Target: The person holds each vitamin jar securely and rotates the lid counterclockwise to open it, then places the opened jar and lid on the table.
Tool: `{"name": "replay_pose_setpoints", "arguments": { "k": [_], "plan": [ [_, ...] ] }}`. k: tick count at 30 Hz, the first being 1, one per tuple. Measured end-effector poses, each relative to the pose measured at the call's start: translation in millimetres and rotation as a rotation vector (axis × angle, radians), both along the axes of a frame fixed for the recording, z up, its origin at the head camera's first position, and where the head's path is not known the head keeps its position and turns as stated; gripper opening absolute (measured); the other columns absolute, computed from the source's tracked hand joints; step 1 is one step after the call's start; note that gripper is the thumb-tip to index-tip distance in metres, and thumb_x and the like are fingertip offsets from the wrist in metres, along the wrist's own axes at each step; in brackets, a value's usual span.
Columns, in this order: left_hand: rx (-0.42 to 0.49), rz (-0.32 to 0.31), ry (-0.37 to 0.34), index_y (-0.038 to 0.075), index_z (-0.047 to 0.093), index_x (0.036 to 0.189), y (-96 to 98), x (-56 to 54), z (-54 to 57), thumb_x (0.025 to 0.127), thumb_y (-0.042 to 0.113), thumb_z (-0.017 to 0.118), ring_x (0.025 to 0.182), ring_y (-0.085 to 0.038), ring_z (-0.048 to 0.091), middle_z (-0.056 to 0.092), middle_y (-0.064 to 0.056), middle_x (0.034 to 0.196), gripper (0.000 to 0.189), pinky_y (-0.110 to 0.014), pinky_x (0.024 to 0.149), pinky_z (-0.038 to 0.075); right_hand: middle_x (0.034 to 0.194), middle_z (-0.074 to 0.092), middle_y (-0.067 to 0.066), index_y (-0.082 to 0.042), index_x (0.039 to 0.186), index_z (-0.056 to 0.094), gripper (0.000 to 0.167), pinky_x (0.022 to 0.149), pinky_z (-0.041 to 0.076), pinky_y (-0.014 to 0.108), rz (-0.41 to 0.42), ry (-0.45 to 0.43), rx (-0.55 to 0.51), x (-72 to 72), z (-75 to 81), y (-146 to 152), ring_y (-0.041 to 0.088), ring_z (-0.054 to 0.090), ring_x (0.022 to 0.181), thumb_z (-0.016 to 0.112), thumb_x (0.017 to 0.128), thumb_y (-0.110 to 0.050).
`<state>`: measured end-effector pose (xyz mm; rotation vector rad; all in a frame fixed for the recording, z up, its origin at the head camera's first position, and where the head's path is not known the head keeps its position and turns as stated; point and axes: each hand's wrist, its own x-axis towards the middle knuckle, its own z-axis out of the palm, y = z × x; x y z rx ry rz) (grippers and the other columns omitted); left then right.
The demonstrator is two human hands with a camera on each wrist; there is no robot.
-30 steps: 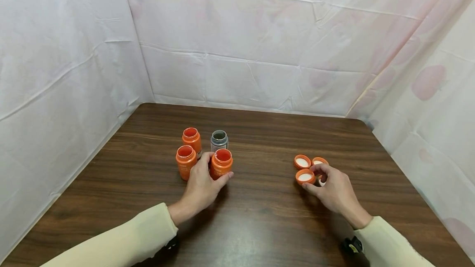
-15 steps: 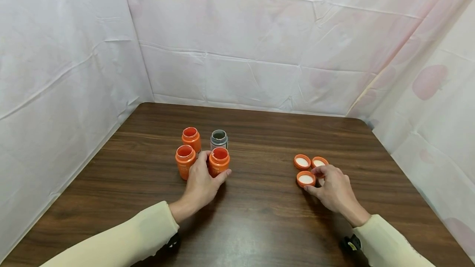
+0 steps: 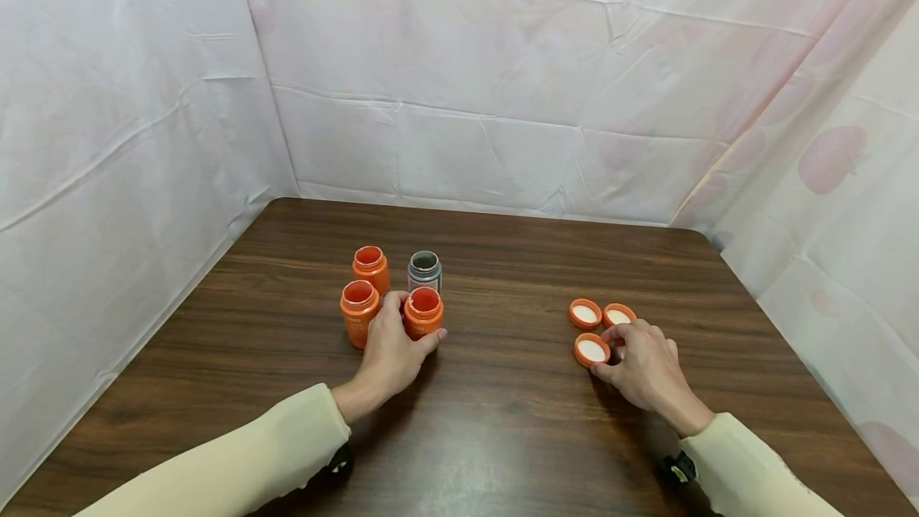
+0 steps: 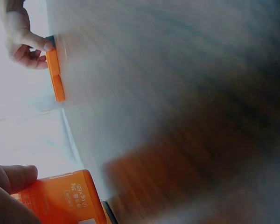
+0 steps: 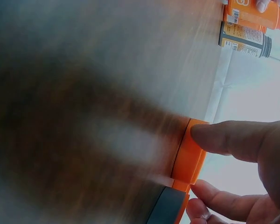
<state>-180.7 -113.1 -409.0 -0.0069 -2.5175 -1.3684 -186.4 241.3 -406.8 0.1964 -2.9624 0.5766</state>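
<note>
My left hand (image 3: 391,353) grips an open orange bottle (image 3: 423,324) at the front right of a bottle group, thumb on the near side. The other orange bottles (image 3: 359,319) and a grey one (image 3: 425,268) stand uncapped and upright beside it. On the right, my right hand (image 3: 649,369) pinches the front orange cap (image 3: 592,350), which lies with its white inside up. The thumb presses on its side in the right wrist view. Two more orange caps (image 3: 585,313) lie just behind. A dark grey cap (image 5: 167,207) beside them is mostly hidden by the hand in the head view.
The brown wood-grain table (image 3: 502,421) spans the space between bottles and caps. Pale cloth walls (image 3: 459,142) close off its back and both sides. A dark strap device (image 3: 677,469) sits at the right wrist.
My left hand has shifted its orange bottle slightly left, closer to the other bottles. My right hand has moved the front cap a little toward me.
</note>
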Motion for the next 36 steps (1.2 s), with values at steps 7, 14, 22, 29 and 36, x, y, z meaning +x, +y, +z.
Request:
{"name": "replay_pose_setpoints", "arguments": {
  "k": [7, 14, 22, 29, 36],
  "plan": [
    [0.006, -0.004, -0.042, 0.000, 0.048, 0.126, -2.9, -1.8, -1.0, 0.076, 0.013, 0.093, 0.112, -0.032, 0.064, 0.064, -0.017, 0.121, 0.068, -0.048, 0.103, 0.047, 0.100, 0.062, 0.011, -0.005, 0.106, 0.071, 0.043, 0.078, 0.035, 0.051, 0.005, 0.007, 0.004, 0.5, 1.0, -1, 0.032, 0.056, 0.095, 0.091, 0.074, -0.025],
    [0.002, 0.001, -0.053, 0.000, 0.047, 0.126, -6.1, -3.0, -2.5, 0.076, 0.013, 0.092, 0.112, -0.033, 0.063, 0.063, -0.018, 0.121, 0.069, -0.049, 0.103, 0.047, 0.102, 0.062, 0.011, -0.003, 0.111, 0.068, 0.050, 0.081, 0.036, 0.053, 0.010, 0.009, 0.000, 4.1, 5.0, -2, 0.034, 0.055, 0.099, 0.092, 0.074, -0.029],
    [0.007, -0.004, -0.077, 0.001, 0.046, 0.129, -7.8, -3.7, -2.1, 0.076, 0.014, 0.093, 0.115, -0.033, 0.062, 0.061, -0.017, 0.124, 0.072, -0.050, 0.106, 0.046, 0.106, 0.064, 0.012, -0.004, 0.109, 0.068, 0.053, 0.083, 0.036, 0.054, 0.025, 0.039, -0.025, 8.3, 7.8, -4, 0.034, 0.057, 0.101, 0.094, 0.070, -0.028],
    [0.031, -0.021, -0.045, 0.001, 0.042, 0.136, -7.4, -2.4, 1.3, 0.074, 0.016, 0.094, 0.120, -0.032, 0.059, 0.058, -0.017, 0.129, 0.082, -0.050, 0.108, 0.044, 0.106, 0.065, 0.011, -0.005, 0.110, 0.068, 0.054, 0.079, 0.035, 0.050, 0.047, 0.074, -0.032, 11.1, 9.7, -5, 0.032, 0.058, 0.098, 0.094, 0.070, -0.029],
    [0.016, -0.040, 0.023, 0.000, 0.042, 0.141, -1.4, 0.2, 9.8, 0.071, 0.019, 0.096, 0.125, -0.032, 0.057, 0.055, -0.017, 0.135, 0.091, -0.047, 0.110, 0.043, 0.101, 0.062, 0.008, -0.006, 0.111, 0.067, 0.055, 0.076, 0.031, 0.044, 0.062, 0.084, -0.032, 14.0, 14.5, -8, 0.028, 0.055, 0.094, 0.094, 0.071, -0.032]
  ]
}}
